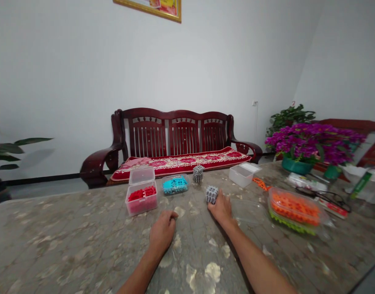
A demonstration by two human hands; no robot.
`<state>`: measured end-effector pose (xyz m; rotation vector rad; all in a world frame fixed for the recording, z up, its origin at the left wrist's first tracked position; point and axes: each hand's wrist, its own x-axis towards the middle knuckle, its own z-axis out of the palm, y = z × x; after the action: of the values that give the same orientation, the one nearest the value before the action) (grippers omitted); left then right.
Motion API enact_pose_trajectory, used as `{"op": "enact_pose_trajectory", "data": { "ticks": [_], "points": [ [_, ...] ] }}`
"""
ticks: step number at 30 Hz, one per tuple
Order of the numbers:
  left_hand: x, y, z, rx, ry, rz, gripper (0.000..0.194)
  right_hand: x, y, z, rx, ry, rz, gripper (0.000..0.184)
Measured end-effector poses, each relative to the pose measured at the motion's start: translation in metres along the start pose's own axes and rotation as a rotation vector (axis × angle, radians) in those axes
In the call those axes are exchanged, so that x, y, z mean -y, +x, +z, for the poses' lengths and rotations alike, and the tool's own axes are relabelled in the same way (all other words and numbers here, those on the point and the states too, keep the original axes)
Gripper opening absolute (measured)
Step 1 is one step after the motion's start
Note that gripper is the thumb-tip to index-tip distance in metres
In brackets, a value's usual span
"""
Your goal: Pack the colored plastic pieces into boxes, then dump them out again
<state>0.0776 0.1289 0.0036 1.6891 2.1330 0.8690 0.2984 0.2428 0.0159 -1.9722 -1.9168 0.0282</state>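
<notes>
A person's right hand (221, 208) grips a grey plastic block cube (212, 194) on a mottled worktop (68, 237), while the left hand (163, 230) rests beside it, curled in an empty fist.

Bare left hand (163, 232), bare right hand (221, 209), slender bare forearms (255, 261)

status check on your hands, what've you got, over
Right hand on grey plastic block cube. Left hand curled on mottled table top, holding nothing visible. Second grey block stack just beyond the cube.
</notes>
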Motion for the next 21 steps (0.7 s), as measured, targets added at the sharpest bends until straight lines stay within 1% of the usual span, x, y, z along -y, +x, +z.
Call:
{"op": "enact_pose_trajectory", "data": {
  "ticks": [5, 11, 16, 21],
  "points": [
    [0.002, 0.001, 0.000, -0.005, 0.015, 0.017, 0.029, 0.001, -0.022, 0.000, -0.020, 0.038, -0.054, 0.072],
    [0.003, 0.002, 0.001, -0.011, 0.025, 0.039, 0.029, -0.009, -0.046, -0.001, -0.029, 0.075, -0.095, 0.075],
    [0.003, 0.003, 0.000, -0.016, 0.029, 0.046, 0.028, -0.020, -0.056, 0.000, -0.041, 0.137, -0.119, 0.078],
    [0.003, 0.003, -0.001, -0.010, 0.031, 0.044, 0.028, -0.034, -0.063, 0.001, -0.031, 0.243, -0.168, 0.090]
  ]
}}
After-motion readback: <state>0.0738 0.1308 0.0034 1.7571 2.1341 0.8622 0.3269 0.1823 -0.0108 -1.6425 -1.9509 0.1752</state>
